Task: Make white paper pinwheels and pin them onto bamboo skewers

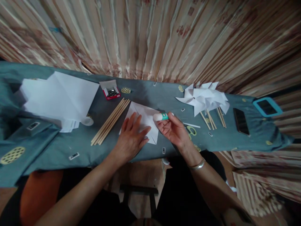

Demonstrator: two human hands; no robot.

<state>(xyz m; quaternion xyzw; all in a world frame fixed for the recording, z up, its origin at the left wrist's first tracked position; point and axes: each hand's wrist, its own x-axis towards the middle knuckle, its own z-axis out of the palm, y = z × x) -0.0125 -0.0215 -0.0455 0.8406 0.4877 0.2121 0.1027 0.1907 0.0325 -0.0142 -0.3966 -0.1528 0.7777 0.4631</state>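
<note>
A white square of paper (152, 127) with cuts running in from its corners lies in front of me. My left hand (131, 133) rests on it, fingers spread flat. Above the paper's right side, my right hand (174, 128) grips a glue stick (164, 116) with a green label, its white end pointing left. Whether the glue stick touches the paper, I cannot tell. Just left of the paper lies a bundle of several wooden sticks (110, 122). Scissors (191, 130) with green handles lie beyond my right hand, partly hidden by it.
A stack of white paper (63, 94) lies at left, near a small round white object (87, 121). A red box (112, 92) holds small dark metal pieces. Finished paper pinwheels (204, 97) on sticks lie at right, beside a phone (241, 121) and a blue-framed device (267, 106).
</note>
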